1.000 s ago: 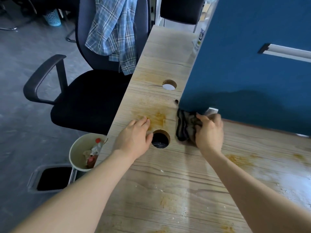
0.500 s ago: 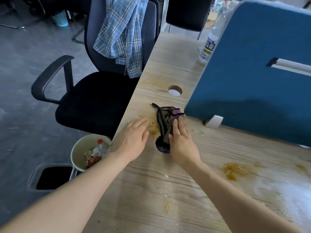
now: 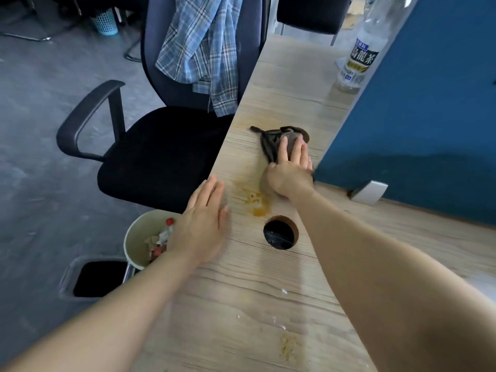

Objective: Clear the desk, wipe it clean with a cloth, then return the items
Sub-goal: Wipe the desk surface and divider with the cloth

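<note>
Right hand presses flat, fingers straight, on the dark cloth by the blue divider to scrub the desk; left hand lies spread flat at the edge, likely bracing, orange stain between them.

a plaid shirt is draped over the back of a black office chair. a waste bin holding rubbish is set on the floor beside an open floor box. a blue basket is seen far behind.
</note>
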`<state>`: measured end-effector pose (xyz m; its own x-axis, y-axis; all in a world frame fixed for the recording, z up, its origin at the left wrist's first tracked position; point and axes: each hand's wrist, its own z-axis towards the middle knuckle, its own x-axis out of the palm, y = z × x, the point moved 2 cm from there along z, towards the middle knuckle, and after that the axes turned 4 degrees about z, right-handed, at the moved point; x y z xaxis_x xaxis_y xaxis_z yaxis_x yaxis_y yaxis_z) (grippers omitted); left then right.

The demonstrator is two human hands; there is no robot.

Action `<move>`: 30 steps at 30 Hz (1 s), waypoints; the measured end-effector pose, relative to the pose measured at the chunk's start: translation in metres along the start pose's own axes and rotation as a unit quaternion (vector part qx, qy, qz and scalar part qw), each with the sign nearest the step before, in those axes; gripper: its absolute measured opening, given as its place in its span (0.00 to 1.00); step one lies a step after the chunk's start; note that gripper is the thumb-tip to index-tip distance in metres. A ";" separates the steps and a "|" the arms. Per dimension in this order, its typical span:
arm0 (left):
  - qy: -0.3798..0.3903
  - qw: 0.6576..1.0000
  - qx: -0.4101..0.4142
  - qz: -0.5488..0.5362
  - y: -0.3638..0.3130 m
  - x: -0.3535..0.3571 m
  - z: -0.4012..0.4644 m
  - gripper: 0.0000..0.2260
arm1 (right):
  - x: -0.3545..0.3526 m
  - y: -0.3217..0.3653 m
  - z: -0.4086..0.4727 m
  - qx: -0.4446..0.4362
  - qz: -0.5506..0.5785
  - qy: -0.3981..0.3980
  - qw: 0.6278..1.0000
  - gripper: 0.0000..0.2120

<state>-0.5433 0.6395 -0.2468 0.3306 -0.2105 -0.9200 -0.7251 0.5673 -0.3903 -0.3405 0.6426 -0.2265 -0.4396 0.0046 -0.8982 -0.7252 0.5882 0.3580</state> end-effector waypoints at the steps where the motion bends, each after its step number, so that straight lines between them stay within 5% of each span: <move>1: 0.000 1.000 0.001 0.001 0.000 0.001 0.000 0.24 | 0.002 -0.001 -0.011 -0.022 0.002 -0.004 1.000 0.30; 6: -0.010 1.000 0.000 0.006 0.002 0.002 0.003 0.24 | 0.019 -0.006 -0.059 -0.114 -0.018 0.001 0.993 0.28; 13: -0.011 1.000 -0.002 -0.013 0.000 0.000 0.001 0.24 | 0.001 0.000 0.013 0.018 -0.013 -0.004 1.000 0.28; 21: -0.011 1.000 0.001 0.007 0.000 0.001 0.001 0.24 | 0.025 0.012 -0.058 -0.207 -0.046 0.044 0.976 0.26; 30: -0.019 1.000 -0.003 -0.011 0.001 0.003 0.000 0.23 | 0.002 0.011 0.008 -0.097 -0.059 0.029 0.993 0.27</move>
<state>-0.5430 0.6395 -0.2504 0.3701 -0.1921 -0.9089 -0.7213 0.5572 -0.4115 -0.3449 0.6557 -0.2262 -0.3713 -0.1052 -0.9225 -0.8598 0.4140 0.2988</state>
